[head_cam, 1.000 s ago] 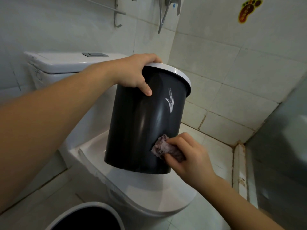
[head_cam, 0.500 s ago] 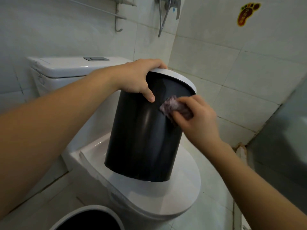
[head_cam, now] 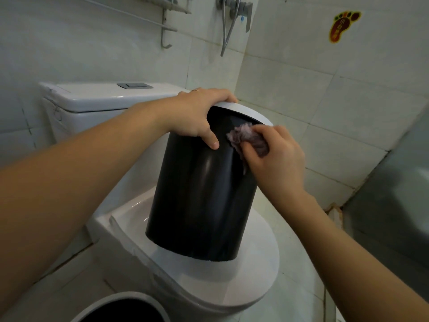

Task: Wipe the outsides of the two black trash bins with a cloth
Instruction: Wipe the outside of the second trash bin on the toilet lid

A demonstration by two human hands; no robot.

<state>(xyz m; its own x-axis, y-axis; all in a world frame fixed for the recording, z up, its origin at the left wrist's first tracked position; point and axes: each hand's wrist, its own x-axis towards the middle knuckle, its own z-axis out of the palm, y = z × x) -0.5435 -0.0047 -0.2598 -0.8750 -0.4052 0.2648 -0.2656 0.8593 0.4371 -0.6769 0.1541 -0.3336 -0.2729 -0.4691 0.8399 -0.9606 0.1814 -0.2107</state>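
Observation:
A black trash bin [head_cam: 199,201] with a white rim stands tilted on the closed toilet lid [head_cam: 232,282]. My left hand [head_cam: 197,115] grips its rim at the top, thumb on the black wall. My right hand [head_cam: 276,156] holds a crumpled purplish cloth [head_cam: 243,135] and presses it against the bin's upper right side, just under the rim. A second black bin [head_cam: 125,307] with a white rim shows its open top at the bottom edge of the view, on the floor.
The white toilet tank [head_cam: 97,98] stands behind the bin. Tiled walls close in at the back and right, with a shower valve and hose [head_cam: 234,10] and a metal rack [head_cam: 167,26] above. A grey panel [head_cam: 394,205] rises at the right.
My right hand has carried the cloth from the bin's lower side up to just under the rim. The bin has settled lower onto the toilet lid. My left hand keeps its grip.

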